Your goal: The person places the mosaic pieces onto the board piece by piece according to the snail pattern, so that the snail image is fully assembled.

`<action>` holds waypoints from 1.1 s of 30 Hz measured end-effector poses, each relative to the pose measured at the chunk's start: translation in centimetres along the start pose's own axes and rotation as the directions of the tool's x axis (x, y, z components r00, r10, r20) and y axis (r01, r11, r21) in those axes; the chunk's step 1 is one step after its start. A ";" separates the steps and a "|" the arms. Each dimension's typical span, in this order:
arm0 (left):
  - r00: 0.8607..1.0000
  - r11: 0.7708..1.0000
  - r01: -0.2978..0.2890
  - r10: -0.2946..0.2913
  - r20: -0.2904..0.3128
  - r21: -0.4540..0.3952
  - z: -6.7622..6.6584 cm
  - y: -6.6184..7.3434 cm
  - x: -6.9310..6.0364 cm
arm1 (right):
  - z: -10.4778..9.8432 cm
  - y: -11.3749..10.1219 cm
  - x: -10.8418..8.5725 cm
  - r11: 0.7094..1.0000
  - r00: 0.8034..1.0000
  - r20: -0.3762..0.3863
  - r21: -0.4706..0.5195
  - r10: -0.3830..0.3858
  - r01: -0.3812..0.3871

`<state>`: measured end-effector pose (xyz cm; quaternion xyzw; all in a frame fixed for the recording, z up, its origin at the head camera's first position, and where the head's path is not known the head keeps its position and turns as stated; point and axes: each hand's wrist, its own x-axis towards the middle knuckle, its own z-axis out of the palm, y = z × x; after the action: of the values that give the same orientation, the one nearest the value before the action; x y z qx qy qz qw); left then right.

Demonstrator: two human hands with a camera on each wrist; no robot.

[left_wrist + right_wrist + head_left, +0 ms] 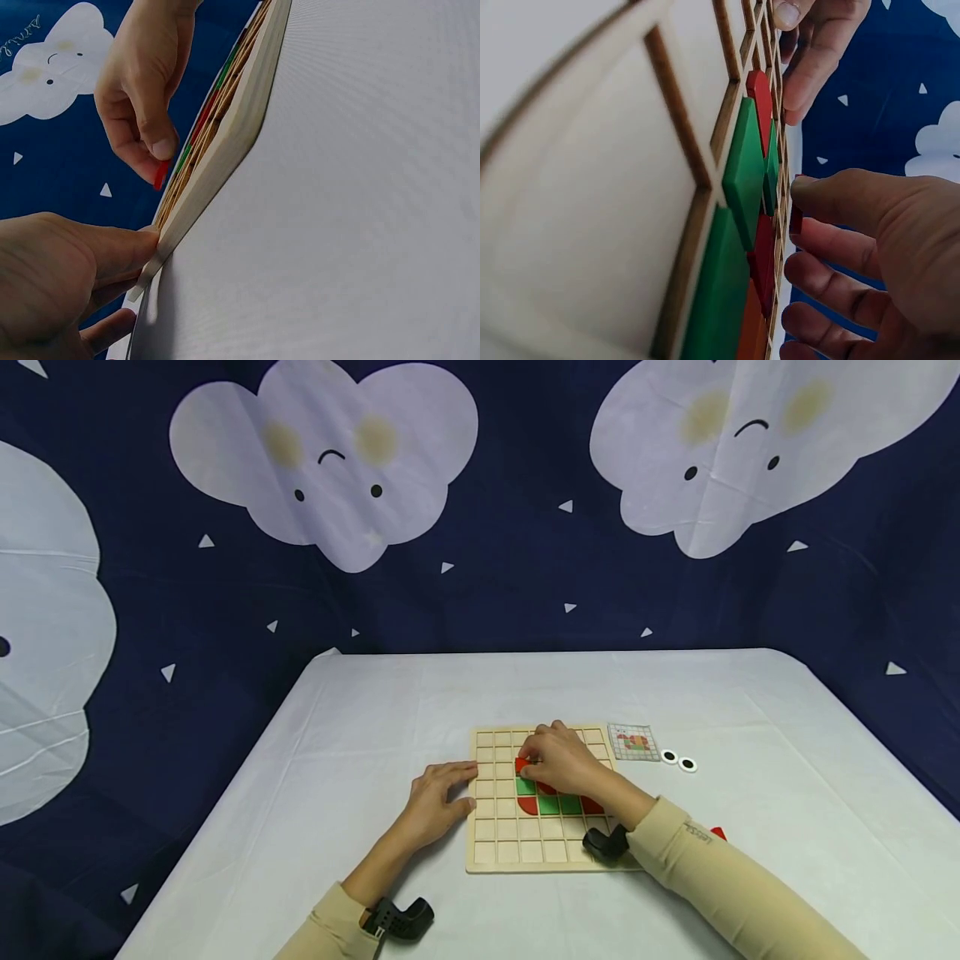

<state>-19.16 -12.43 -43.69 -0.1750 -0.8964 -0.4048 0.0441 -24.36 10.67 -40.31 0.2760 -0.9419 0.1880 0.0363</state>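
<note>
A wooden grid board point(495, 853) lies on the white-covered table, with red and green tiles set in its cells. My right hand point(561, 760) is over the upper middle of the board and pinches a small red tile point(521, 766) between thumb and forefinger. In the right wrist view that red tile point(796, 206) shows edge-on, just off the grid. Below it sit a green tile point(526, 787) and a rounded red tile point(528, 806). At the board's left edge rests my left hand point(437, 797), fingers extended and touching the rim. My right hand partly covers other tiles.
A printed card point(633, 742) with a coloured grid picture lies against the board's upper right. Beside it are two white discs with black centres point(669, 756). Part of a red piece point(718, 832) shows behind the right sleeve. A dark blue cloud-patterned curtain point(510, 593) hangs behind the table.
</note>
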 end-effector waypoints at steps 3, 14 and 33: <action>1.000 1.000 0.002 -0.002 0.002 0.001 0.0 0.0 0.0 | 0.0 0.0 0.1 1.000 1.000 0.013 0.001 0.004 -0.004; 1.000 1.000 0.006 -0.006 0.005 -0.003 0.0 0.0 0.0 | 0.1 0.0 0.1 1.000 0.999 0.033 0.000 0.013 -0.013; 1.000 1.000 0.003 -0.003 0.009 -0.001 -0.1 0.0 0.0 | -0.3 0.0 -0.1 1.000 0.999 0.042 0.004 -0.009 0.008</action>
<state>-19.16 -12.51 -43.57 -0.1755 -0.8967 -0.4046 0.0393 -24.28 10.88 -40.10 0.2839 -0.9409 0.1838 0.0169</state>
